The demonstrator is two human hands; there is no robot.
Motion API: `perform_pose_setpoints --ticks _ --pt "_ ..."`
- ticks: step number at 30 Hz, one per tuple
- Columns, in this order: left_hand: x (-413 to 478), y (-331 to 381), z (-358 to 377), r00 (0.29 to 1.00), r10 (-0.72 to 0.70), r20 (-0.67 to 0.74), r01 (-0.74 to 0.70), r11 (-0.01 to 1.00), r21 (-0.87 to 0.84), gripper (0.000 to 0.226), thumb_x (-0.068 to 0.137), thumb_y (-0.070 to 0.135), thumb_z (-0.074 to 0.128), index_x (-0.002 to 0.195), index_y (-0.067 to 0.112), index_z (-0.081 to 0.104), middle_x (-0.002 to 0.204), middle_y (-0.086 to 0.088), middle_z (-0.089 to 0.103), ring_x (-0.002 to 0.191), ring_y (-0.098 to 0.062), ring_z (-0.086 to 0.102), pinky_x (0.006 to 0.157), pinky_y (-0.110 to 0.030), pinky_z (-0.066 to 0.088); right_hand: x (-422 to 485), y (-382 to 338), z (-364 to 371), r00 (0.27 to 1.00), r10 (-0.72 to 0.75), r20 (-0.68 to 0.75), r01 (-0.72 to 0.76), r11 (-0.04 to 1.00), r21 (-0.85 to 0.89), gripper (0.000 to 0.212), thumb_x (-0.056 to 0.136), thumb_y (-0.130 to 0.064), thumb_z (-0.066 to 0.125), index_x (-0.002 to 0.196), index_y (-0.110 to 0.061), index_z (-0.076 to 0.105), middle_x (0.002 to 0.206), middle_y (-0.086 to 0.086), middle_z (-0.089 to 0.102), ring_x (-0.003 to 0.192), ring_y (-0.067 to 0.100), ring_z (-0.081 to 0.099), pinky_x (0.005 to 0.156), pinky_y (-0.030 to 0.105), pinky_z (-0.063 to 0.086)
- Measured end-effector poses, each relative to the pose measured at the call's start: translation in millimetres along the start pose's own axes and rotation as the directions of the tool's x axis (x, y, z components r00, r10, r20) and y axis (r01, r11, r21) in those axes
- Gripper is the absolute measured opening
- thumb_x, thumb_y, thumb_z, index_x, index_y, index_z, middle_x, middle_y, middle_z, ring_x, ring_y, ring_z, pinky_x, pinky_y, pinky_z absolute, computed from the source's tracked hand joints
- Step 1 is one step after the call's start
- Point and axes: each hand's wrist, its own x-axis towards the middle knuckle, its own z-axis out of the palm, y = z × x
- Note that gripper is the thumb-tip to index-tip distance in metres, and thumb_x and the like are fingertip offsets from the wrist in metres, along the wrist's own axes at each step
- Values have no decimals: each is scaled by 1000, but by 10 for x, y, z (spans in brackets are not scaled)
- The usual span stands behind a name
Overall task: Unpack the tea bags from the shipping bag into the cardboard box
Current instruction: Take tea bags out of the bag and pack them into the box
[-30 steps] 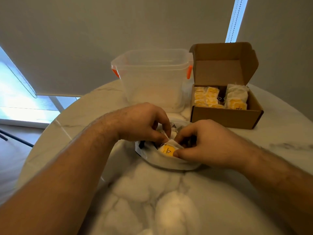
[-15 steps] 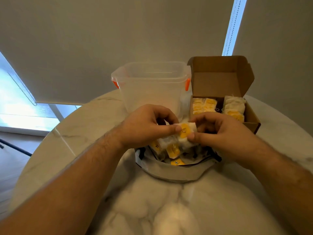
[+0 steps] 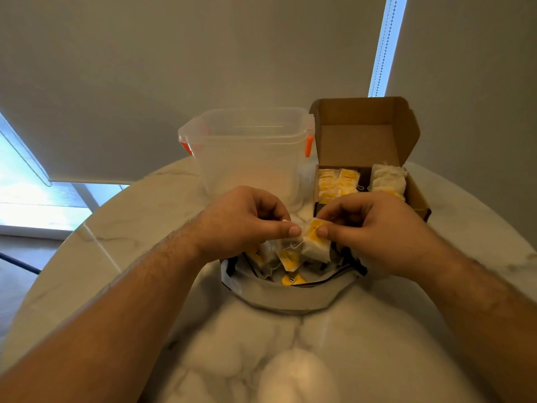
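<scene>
A grey shipping bag (image 3: 286, 298) lies open on the marble table, with loose tea bags (image 3: 289, 260) and yellow tags showing inside it. Just above its mouth, my left hand (image 3: 244, 222) and my right hand (image 3: 374, 231) both pinch a clump of white tea bags with a yellow tag (image 3: 315, 242). More tea bags dangle from the clump on their strings. Behind my right hand stands the open cardboard box (image 3: 366, 132), its lid upright. It holds a yellow-tagged stack on the left and a white stack on the right.
A clear plastic tub (image 3: 247, 158) with orange clips stands left of the box, behind my left hand. The round marble table (image 3: 116, 228) curves away at left and right. A window blind hangs behind.
Both hands have lifted from inside the bag's mouth and now hold a clump of tea bags above it. The camera has tilted, so the box and tub sit lower in view.
</scene>
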Motion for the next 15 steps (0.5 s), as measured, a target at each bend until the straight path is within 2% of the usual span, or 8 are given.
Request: perform_pose_setpoints --ticks 3,6,10,13,15 --pt "13 -36 0 999 -27 -38 28 999 30 13 82 37 82 85 24 80 79 1 76 71 -7 67 72 -27 57 19 17 -66 997 22 -71 -17 997 73 7 86 -27 81 90 -32 80 85 -13 77 82 6 73 73 27 62" --pt "17 -42 21 998 -49 -48 55 989 139 12 85 39 80 89 27 79 81 6 76 75 -6 70 74 -28 61 20 6 -130 992 35 -121 -10 980 200 6 86 -21 81 90 -27 80 84 -4 78 80 17 75 70 29 64" --pt "22 -15 80 997 -59 -46 71 940 335 22 87 46 77 105 33 75 90 13 71 83 -5 67 78 -30 60 35 -27 -289 978 58 -202 0 962 274 10 83 -26 80 92 -28 79 88 -7 78 80 13 73 72 28 62" --pt "51 27 119 996 4 -91 32 918 396 23 89 49 72 108 35 74 92 19 66 84 -1 63 77 -27 58 97 -44 -486 972 62 -226 9 953 304 19 81 -30 76 98 -24 78 90 -1 79 81 18 74 77 37 62" --pt "100 76 157 982 99 -163 -22 907 420 22 90 51 70 107 37 73 92 21 65 83 -1 61 74 -29 58 140 -55 -648 967 57 -249 16 960 281 14 86 -24 75 100 -21 77 91 1 79 82 18 75 76 37 62"
